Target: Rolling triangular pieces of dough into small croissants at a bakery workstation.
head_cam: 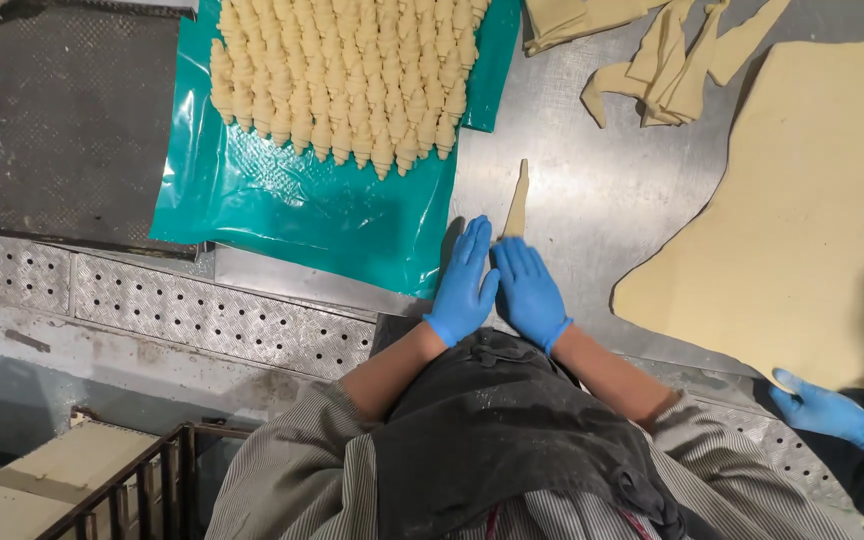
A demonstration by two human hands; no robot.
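My left hand [464,285] and my right hand [529,290], both in blue gloves, lie flat side by side on the steel table [592,190]. Under and just beyond their fingertips is a narrow triangle of pale dough [518,203], its tip pointing away from me. Left of the hands, a teal plastic sheet [282,195] carries several rows of rolled, unbaked croissants [342,75]. Neither hand grips anything; the fingers are stretched out and pressing down.
A large sheet of rolled dough [802,210] covers the right of the table, with another person's blue-gloved hand [827,410] at its near edge. Cut dough strips [672,60] lie at the back. Perforated metal floor plates [212,315] run along the left.
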